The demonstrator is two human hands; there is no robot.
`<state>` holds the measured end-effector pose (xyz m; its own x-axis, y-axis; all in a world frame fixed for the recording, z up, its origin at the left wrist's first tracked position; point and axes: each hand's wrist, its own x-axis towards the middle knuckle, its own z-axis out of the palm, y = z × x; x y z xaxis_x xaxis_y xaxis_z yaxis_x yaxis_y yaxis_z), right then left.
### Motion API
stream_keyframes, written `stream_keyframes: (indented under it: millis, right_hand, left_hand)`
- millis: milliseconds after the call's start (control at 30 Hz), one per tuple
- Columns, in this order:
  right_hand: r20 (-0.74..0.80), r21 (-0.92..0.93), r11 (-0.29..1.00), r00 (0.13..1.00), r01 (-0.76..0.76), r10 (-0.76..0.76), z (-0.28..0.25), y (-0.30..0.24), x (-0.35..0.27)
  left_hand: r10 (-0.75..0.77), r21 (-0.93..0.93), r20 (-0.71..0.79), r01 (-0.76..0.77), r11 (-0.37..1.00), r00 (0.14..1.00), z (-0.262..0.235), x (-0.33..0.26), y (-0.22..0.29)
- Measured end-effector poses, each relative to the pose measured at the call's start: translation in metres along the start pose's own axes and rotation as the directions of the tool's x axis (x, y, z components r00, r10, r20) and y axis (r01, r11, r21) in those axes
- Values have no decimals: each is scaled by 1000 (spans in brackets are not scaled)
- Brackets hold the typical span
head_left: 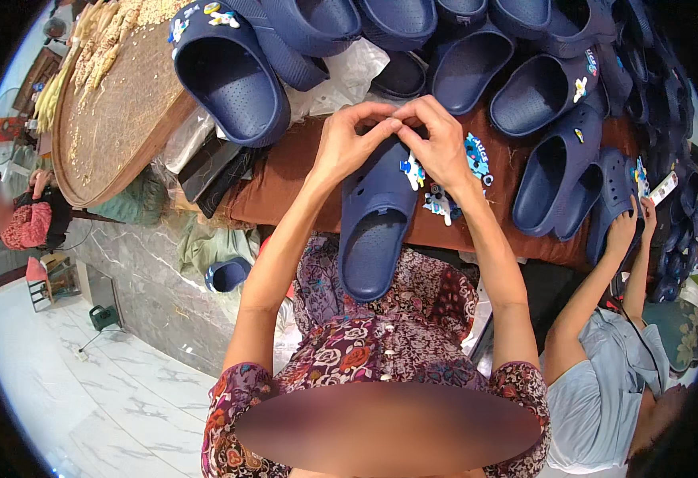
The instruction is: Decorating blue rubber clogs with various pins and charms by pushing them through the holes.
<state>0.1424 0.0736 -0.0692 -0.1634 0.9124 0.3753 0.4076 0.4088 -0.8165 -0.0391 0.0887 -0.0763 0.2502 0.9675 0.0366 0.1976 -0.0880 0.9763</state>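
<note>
Above the toe of a navy clog [373, 255], my left hand [347, 142] and my right hand [438, 143] meet fingertip to fingertip. Both are closed in a pinch; whatever lies between the fingers is too small or hidden to make out. The clog points away from me, its heel end reaching over my lap. A white, blue and yellow charm [413, 170] sits on its right side, next to my right wrist. Loose blue and white charms [477, 159] lie on the brown cloth [309, 191], right of my right hand.
Many navy clogs [470, 68] are heaped along the back and right. At the far left stands a round woven tray [118, 119] with grains. A co-worker's hands [625, 231] touch a clog at the right. One clog [228, 275] lies lower left.
</note>
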Motion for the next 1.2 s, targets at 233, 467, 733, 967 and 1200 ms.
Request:
stream_keyframes:
  millis: [233,467,733,967,1200]
  right_hand:
    - [70,-145,978,987,151,-142,-9,7,-2]
    - [-24,-63,983,985,-174,173,-4,24,-15]
    - [-18,-22,985,985,-172,172,-3,28,-17]
    - [-38,-25,985,985,-170,169,1,33,-20]
    - [-87,44,977,974,-208,211,6,34,-22]
  left_hand:
    - [-26,-13,-2,26,1000,1000,-6,2,-7]
    - [332,401,1,-305,864,943,-6,-6,-13]
    - [340,426,-43,-291,857,939,-3,-7,-19]
    - [-119,-148,83,131,980,989,-5,9,-36]
    - [-326,-66,230,349,935,917,-12,29,-29]
